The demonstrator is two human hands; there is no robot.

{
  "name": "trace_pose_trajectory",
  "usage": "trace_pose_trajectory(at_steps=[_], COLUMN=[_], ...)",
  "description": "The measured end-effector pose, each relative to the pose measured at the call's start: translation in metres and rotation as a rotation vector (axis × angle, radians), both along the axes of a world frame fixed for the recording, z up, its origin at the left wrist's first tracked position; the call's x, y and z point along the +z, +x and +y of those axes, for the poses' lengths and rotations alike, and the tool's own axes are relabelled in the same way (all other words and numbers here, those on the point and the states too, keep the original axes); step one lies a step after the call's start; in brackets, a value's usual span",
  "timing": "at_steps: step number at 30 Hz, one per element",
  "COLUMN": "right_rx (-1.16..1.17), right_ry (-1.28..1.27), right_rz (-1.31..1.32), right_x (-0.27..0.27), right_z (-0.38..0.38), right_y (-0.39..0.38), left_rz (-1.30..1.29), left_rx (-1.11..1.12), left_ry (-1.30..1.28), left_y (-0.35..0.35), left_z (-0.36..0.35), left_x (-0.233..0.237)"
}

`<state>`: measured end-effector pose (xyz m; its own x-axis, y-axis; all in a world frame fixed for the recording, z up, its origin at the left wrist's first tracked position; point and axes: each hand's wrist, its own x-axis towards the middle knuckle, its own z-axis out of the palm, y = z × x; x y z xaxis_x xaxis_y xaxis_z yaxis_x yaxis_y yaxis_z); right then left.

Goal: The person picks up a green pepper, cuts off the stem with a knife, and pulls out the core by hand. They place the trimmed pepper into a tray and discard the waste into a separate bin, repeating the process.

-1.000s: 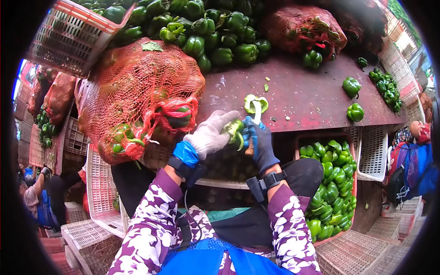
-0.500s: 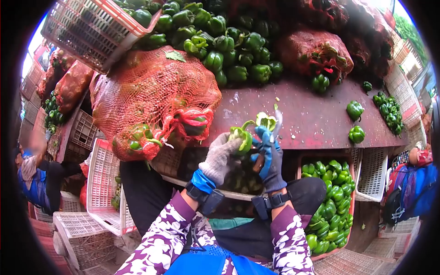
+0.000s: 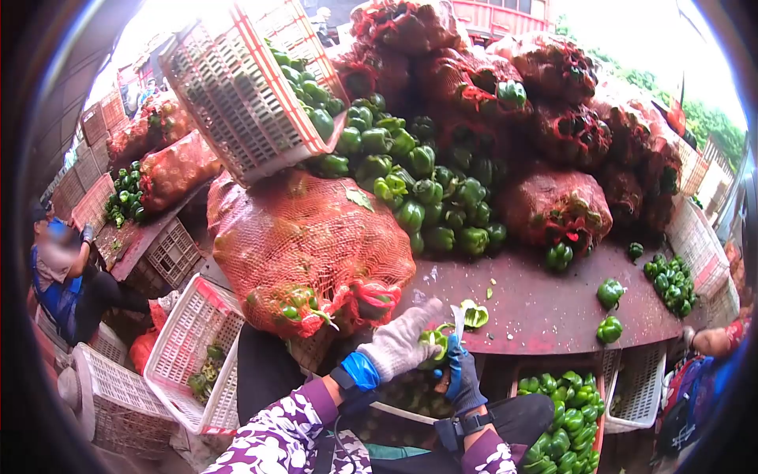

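Observation:
My left hand [image 3: 403,340], in a pale grey glove, has its fingers stretched out toward the upper right. Just beside it, between my hands, is a cut green pepper [image 3: 433,345], partly hidden. My right hand [image 3: 462,375], in a blue and grey glove, is closed on a knife [image 3: 458,322] whose blade points up, and its fingers are against the pepper. A pale green cut pepper piece [image 3: 475,314] lies beside the blade, at the table [image 3: 545,316].
A full red mesh sack [image 3: 316,245] sits at the left, below a tilted crate [image 3: 245,99]. Behind are heaped peppers [image 3: 434,189] and more sacks [image 3: 553,205]. A pepper-filled crate [image 3: 564,423] stands lower right; a person [image 3: 67,276] sits far left.
The view has tilted up, showing more sacks. My left hand's fingers have straightened from around the pepper. The cut piece has left my right fingers and is beside the blade.

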<state>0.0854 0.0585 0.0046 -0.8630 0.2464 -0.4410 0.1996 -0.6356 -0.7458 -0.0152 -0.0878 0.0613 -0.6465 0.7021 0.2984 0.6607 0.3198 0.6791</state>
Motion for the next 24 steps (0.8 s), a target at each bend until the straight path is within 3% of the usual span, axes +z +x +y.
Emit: trace_pose_trajectory(at_steps=[3, 4, 6, 8, 11, 12, 15, 19, 21, 24], right_rx=[-0.049, -0.021, -0.037, -0.015, 0.035, 0.061, 0.035, 0.013, 0.113, 0.282], right_ry=[0.003, -0.07, -0.082, -0.185, -0.021, 0.197, 0.214, 0.223, 0.368, 0.366], right_rz=[-0.137, -0.024, -0.043, 0.019, 0.115, 0.122, 0.11, 0.192, 0.035, 0.071], right_x=[-0.006, -0.02, -0.036, -0.039, -0.005, 0.0, 0.007, 0.019, 0.023, 0.008], right_z=[-0.002, -0.001, -0.002, 0.0, -0.01, -0.013, -0.013, -0.019, -0.009, -0.005], right_y=[-0.005, -0.005, -0.007, -0.008, -0.002, 0.002, 0.003, 0.009, 0.014, 0.01], left_rz=[-0.118, -0.173, -0.32, -0.542, -0.401, -0.431, -0.351, -0.632, -0.144, -0.222], left_rx=[-0.177, -0.224, -0.218, -0.157, 0.136, 0.191, 0.247, 0.066, -0.003, -0.069], left_ry=[-0.205, -0.297, -0.274, -0.278, -0.163, -0.054, -0.022, 0.148, -0.105, -0.194], left_y=[-0.005, -0.006, -0.005, 0.007, 0.009, 0.011, 0.015, 0.017, 0.011, 0.003], left_z=[-0.008, -0.012, -0.016, -0.017, -0.011, -0.008, -0.004, -0.011, -0.023, -0.031], left_x=[0.002, 0.003, 0.007, 0.042, 0.005, -0.007, -0.022, -0.018, -0.008, 0.002])
